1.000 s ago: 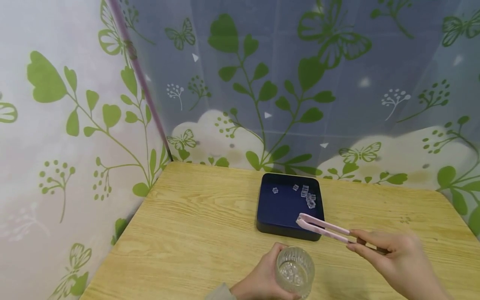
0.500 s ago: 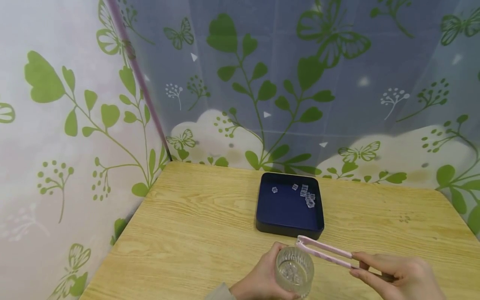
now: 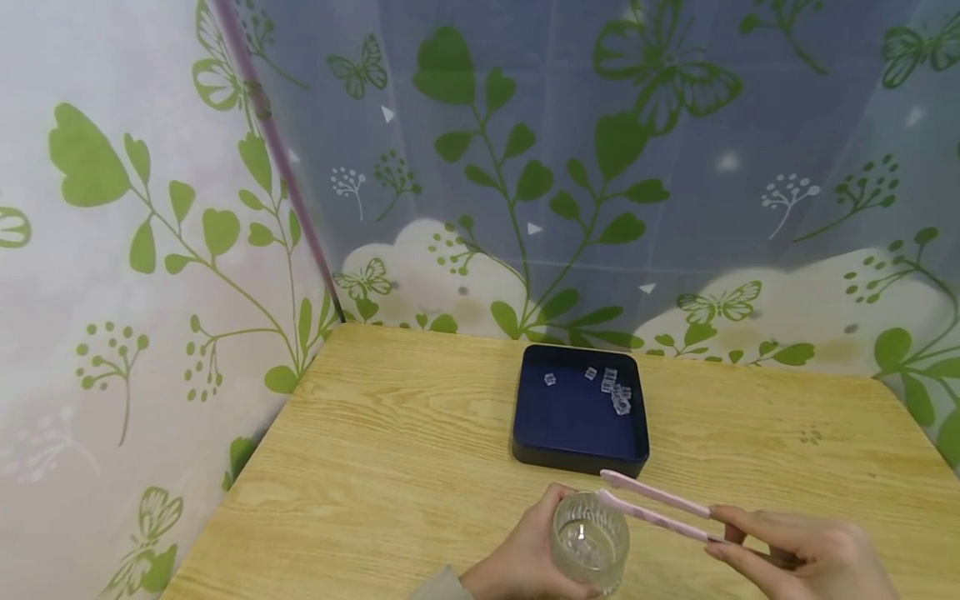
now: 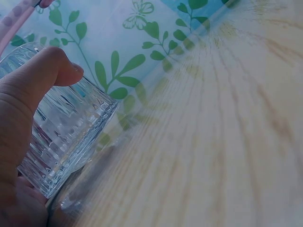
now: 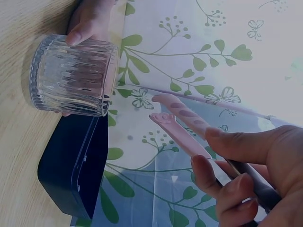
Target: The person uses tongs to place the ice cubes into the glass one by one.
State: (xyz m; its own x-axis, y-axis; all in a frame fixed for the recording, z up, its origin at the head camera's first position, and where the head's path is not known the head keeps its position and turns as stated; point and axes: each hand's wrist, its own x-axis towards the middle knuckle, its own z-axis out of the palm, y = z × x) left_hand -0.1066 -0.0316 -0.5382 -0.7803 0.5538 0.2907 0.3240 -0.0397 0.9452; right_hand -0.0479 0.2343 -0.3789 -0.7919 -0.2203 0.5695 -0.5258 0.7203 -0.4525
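Observation:
My left hand (image 3: 521, 546) grips a clear ribbed glass (image 3: 611, 550), thumb and fingers wrapped around its side. The glass stands on the wooden table with several clear cubes (image 3: 585, 546) at its bottom. In my right hand (image 3: 806, 546) is a pair of pink tongs (image 3: 667, 522), pinched between thumb and fingers. Their tips are spread apart at the glass's rim, with nothing seen between them. The right wrist view shows the tongs (image 5: 182, 130) above the mouth of the glass (image 5: 71, 78). Behind the glass sits a dark blue square tray (image 3: 562, 429).
Several clear cubes (image 3: 617, 396) cluster at the tray's right side, and a lone one (image 3: 550, 379) lies toward its left. The wooden table (image 3: 390, 433) meets a patterned curtain (image 3: 480, 167) at the back and another on the left.
My right hand has brought the tongs from over the tray's front down to the glass's rim. Their tips, together half a second ago, have parted. The left hand and the glass have stayed put.

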